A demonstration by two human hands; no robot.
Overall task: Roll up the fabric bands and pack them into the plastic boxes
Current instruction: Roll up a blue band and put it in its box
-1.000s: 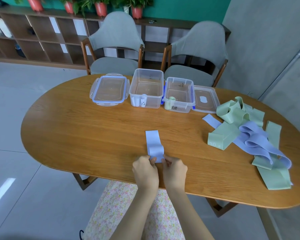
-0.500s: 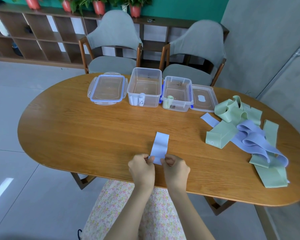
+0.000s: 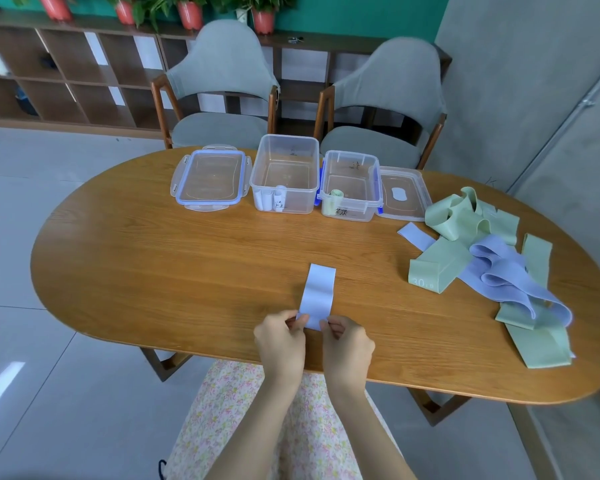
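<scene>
Band: a pale blue band [image 3: 317, 294] lies flat on the tabletop [image 3: 187, 271], near the front edge, right in front of the person.
Left hand: the left hand [image 3: 280, 344] pinches the near left corner of the band with curled fingers.
Right hand: the right hand [image 3: 347, 344] pinches the near right corner the same way.
How it feels: it looks soft, thin and light. It bends easily and has a small wave in the middle. It may be stretchy, so it could spring open if let go.
Where to hold: the near end is best, one hand at each corner, so the roll starts straight and tight.
Which way it points: its long side runs away from the person, toward the boxes [image 3: 284, 174]. It leans a little to the right at the far end.
Other bands: a heap of green and blue bands [image 3: 492, 268] waits on the right side.
Boxes: two open boxes stand at the far side, well apart from the band. Each has rolls inside already.
</scene>
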